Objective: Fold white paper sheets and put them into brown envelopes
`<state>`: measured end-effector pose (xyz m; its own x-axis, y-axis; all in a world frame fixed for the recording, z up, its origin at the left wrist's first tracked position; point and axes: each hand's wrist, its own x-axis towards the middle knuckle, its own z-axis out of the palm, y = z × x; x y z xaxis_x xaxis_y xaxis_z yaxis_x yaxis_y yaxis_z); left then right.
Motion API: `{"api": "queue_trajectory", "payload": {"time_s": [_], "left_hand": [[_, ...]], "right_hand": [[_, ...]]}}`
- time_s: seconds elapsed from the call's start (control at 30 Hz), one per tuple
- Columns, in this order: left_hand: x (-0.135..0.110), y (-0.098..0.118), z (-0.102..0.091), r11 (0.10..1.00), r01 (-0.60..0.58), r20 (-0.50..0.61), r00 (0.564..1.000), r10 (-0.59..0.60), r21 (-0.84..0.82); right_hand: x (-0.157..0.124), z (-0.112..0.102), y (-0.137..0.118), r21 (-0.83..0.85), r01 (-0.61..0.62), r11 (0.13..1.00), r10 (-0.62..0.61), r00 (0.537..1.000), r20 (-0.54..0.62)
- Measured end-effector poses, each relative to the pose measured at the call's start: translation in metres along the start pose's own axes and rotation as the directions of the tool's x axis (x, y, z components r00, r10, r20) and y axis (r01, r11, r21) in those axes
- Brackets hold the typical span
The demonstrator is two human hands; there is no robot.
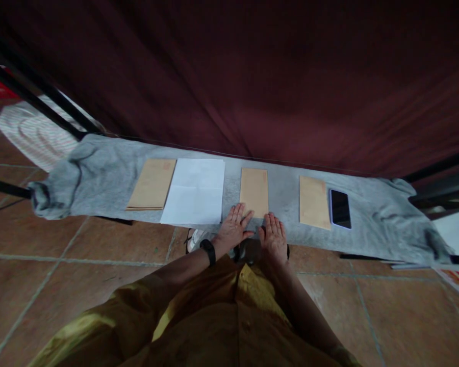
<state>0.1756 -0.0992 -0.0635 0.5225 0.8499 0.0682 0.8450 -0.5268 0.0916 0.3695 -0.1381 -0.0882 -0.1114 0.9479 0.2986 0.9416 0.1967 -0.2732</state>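
My left hand (234,225) lies flat and open on the grey cloth (99,173), fingertips just touching the near edge of the middle brown envelope (254,191). My right hand (274,235) also rests flat and open on the cloth, just below that envelope's right corner. A black band sits on my left wrist. Left of my hands lies a white sheet of paper (196,190), and beyond it a larger brown envelope (152,184). To the right are another brown envelope (314,202) and a black phone (340,208).
The grey cloth covers a narrow table in front of a dark red curtain (252,76). Black metal bars (34,99) stand at the left and right. A striped fabric (30,132) lies at the far left. Brown floor tiles (80,265) lie below.
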Motion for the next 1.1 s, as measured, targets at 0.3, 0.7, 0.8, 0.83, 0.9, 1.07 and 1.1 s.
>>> {"api": "queue_trajectory", "payload": {"time_s": [0.3, 0.7, 0.8, 0.83, 0.9, 1.07, 1.1], "left_hand": [[0.002, 0.003, -0.003, 0.999, 0.035, 0.041, 0.999, -0.036, 0.004], [0.002, 0.002, -0.006, 1.0, 0.011, 0.016, 1.0, -0.012, 0.021], [0.003, 0.002, -0.006, 0.999, -0.006, 0.023, 1.0, 0.005, 0.04], [0.003, 0.001, -0.006, 0.999, -0.009, 0.022, 1.0, 0.008, 0.047], [0.003, 0.001, -0.005, 0.999, -0.009, 0.009, 1.0, 0.009, 0.053], [-0.005, -0.004, -0.002, 1.0, -0.018, -0.036, 0.999, 0.018, 0.005], [-0.007, -0.005, -0.001, 1.0, -0.016, -0.046, 0.999, 0.015, -0.023]], "right_hand": [[0.001, -0.005, 0.003, 0.019, -0.007, 1.0, 0.007, 1.0, 0.003], [0.028, -0.006, -0.013, 0.345, -0.098, 0.933, 0.096, 0.995, 0.023], [0.033, -0.003, -0.023, 0.336, -0.069, 0.939, 0.047, 0.996, 0.072], [0.033, -0.002, -0.026, 0.318, -0.045, 0.947, 0.018, 0.996, 0.087], [0.03, -0.001, -0.029, 0.258, 0.008, 0.966, -0.037, 0.993, 0.108], [0.017, -0.007, -0.021, 0.144, 0.019, 0.989, -0.033, 0.995, 0.092], [0.015, -0.009, -0.018, 0.139, 0.006, 0.99, -0.017, 0.997, 0.079]]}}
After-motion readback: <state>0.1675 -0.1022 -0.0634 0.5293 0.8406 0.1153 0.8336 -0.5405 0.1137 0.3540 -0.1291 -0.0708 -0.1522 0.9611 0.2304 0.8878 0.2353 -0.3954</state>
